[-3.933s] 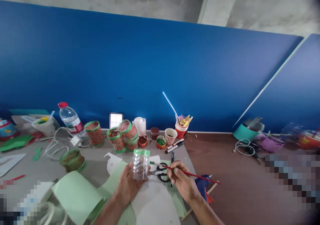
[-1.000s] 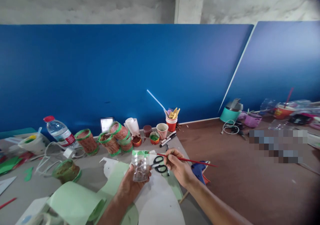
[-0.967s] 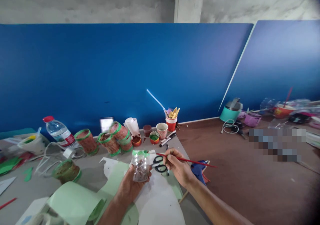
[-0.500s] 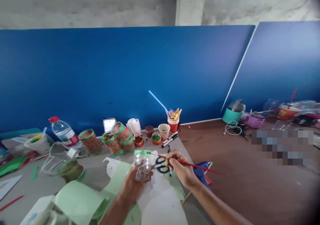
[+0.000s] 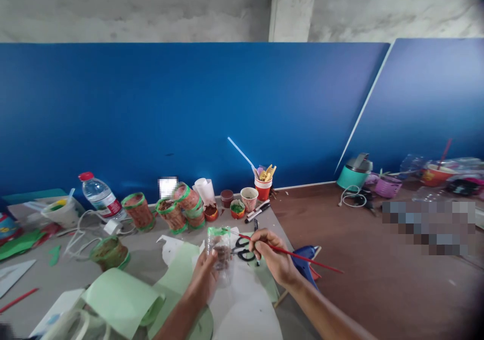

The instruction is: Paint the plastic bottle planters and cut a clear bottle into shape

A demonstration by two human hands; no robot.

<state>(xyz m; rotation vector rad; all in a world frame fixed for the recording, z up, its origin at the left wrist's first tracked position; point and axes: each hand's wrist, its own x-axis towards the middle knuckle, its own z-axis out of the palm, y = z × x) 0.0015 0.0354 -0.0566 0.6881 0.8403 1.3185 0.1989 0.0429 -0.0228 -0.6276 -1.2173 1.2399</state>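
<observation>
My left hand (image 5: 206, 269) is wrapped around a clear plastic bottle piece (image 5: 220, 251) with green paint along its top rim. Between the fingers of my right hand (image 5: 273, 256) is a thin red paintbrush (image 5: 306, 259); its tip end is close to the painted rim, and I cannot tell if it touches. Black-handled scissors (image 5: 245, 249) lie on white paper behind and between the hands. A small cup of green paint (image 5: 237, 209) and a cup of brown paint (image 5: 210, 212) stand farther back.
Several brown containers with green rims (image 5: 139, 212) stand at the back left, near a water bottle (image 5: 100, 196). Light green paper (image 5: 121, 299) lies in front. A blue glue gun (image 5: 305, 263) is right of my right hand. A cup of utensils (image 5: 263, 187) stands behind.
My left hand has turned and tilted the bottle piece slightly and shifted it a little to the right. My right hand keeps the paintbrush in nearly the same place.
</observation>
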